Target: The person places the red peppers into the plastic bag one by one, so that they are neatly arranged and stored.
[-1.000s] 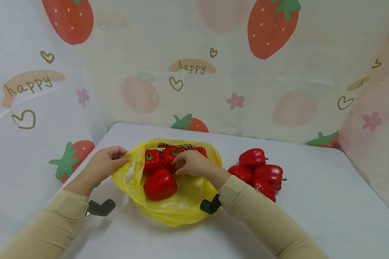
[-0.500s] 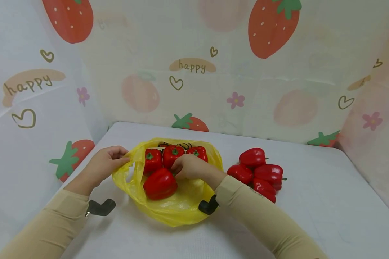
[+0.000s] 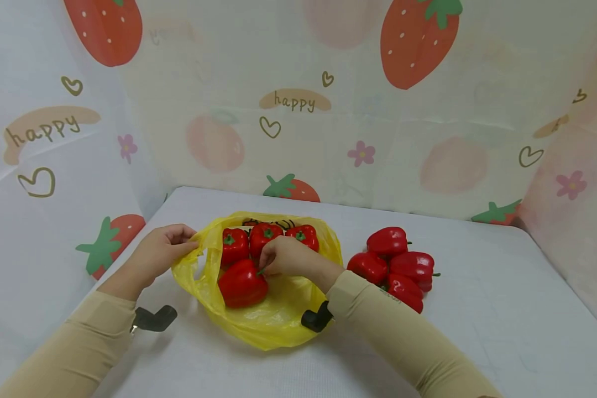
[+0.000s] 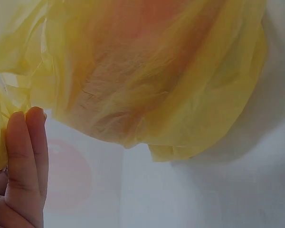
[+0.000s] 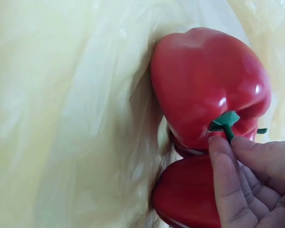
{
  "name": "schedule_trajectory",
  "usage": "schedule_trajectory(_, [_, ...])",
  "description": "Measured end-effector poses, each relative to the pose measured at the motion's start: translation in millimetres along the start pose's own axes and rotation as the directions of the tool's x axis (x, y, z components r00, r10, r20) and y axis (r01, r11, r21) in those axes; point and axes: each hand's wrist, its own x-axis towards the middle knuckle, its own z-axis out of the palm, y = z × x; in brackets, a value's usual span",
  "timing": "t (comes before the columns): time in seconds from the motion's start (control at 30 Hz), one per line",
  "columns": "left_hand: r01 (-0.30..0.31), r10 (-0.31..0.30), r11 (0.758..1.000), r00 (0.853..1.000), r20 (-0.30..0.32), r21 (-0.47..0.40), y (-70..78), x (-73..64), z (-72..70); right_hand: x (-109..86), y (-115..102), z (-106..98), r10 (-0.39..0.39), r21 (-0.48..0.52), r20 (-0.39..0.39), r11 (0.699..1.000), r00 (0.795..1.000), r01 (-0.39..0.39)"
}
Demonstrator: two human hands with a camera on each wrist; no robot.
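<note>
A yellow plastic bag (image 3: 283, 320) lies on the table with its mouth spread wide. My left hand (image 3: 161, 251) pinches the bag's left edge near a handle hole; in the left wrist view two of its fingers (image 4: 23, 156) show against the yellow film. Inside the bag, my right hand (image 3: 291, 258) pinches the green stem of a red bell pepper (image 3: 242, 283) between thumb and fingertips. The right wrist view shows that grip on the same bell pepper (image 5: 209, 71) close up. Behind it in the bag sit three more red bell peppers (image 3: 265, 236), stems showing.
Several red bell peppers (image 3: 412, 268) lie grouped on the white table (image 3: 497, 309) to the right of the bag, beside my right forearm. A cloth wall (image 3: 298, 138) printed with strawberries stands behind the table. Each wrist carries a black mount (image 3: 154, 319).
My right hand has closed its fingertips on the front bell pepper's stem. That pepper has tilted and shifted slightly left. The left hand stays at the bag's edge.
</note>
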Motion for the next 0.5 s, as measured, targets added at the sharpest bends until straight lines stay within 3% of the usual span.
schedule_trajectory(0.2, [0.011, -0.011, 1.0, 1.0, 0.001, -0.005, 2.1, -0.3, -1.5, 1.3, -5.9, 1.6, -0.017, 0.063, 0.001, 0.998, 1.0, 0.017])
schedule_trajectory(0.5, [0.012, -0.012, 1.0, 1.0, 0.006, -0.002, 6.7, -3.3, -6.2, 2.8, -26.2, 2.4, -0.031, 0.044, -0.018, 0.999, 0.999, 0.032])
